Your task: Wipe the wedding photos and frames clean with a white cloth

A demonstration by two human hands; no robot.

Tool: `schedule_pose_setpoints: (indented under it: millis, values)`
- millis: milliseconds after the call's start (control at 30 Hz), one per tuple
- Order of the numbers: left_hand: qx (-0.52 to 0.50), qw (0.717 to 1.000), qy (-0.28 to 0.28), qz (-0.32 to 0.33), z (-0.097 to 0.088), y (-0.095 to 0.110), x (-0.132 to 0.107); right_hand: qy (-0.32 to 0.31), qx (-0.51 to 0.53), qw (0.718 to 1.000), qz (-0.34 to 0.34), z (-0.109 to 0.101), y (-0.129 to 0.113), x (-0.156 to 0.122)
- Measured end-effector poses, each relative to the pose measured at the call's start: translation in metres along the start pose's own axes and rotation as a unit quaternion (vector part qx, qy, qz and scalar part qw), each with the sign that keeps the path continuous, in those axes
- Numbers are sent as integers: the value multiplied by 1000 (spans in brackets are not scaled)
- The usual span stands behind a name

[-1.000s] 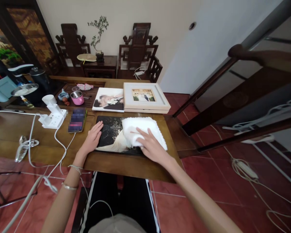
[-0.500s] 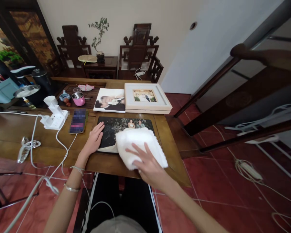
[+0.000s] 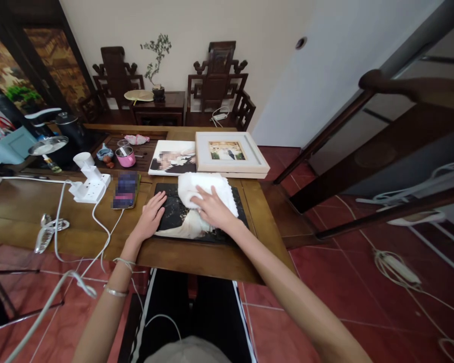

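A dark photo panel [image 3: 171, 207] lies flat near the table's front edge. My left hand [image 3: 150, 216] rests flat on its left edge, fingers stretched out. On the panel's upper part sits a white fluffy cloth [image 3: 224, 190], partly bunched. My right hand [image 3: 214, 208] presses on this cloth and holds it, thumb side against the fold. The cloth hides the two pictured people at the top of the panel; the pale dress train at the bottom shows.
Behind the panel are a white-edged photo [image 3: 170, 170] and a pale framed picture [image 3: 263, 169]. To the left lie a phone [image 3: 125, 190], a power strip [image 3: 94, 189] with cables, and a clear hair claw [image 3: 45, 237]. A pink cup [image 3: 126, 159] stands on the tea tray.
My right hand has moved the cloth away from me, from the panel's lower right to its upper part. The lower part is uncovered now. My left hand stays at the left edge.
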State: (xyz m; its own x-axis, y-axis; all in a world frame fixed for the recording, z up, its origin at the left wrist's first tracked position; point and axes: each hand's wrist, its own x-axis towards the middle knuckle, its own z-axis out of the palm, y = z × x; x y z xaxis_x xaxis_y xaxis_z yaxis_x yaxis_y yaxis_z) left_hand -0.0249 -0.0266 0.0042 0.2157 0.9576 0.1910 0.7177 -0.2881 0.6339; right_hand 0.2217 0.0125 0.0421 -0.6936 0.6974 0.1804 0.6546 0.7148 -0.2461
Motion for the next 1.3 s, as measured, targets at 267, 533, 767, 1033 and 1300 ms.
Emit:
schedule_pose_setpoints:
  millis: [267,533,767,1033,1300]
  values:
    - [-5,1000,6,3,1,0,0,-1,7,1000,-8,0,-38,-35]
    - [-6,1000,2,6,2,1,0,-12,65,996,-54,0,-85,-99]
    - [-4,1000,1,6,1,1,0,-10,42,999,-9,-1,-32,-7]
    - [-6,1000,8,-4,1,2,0,19,28,999,5,13,-23,28]
    - [-11,1000,5,4,0,4,-1,0,67,997,-35,9,-97,-81]
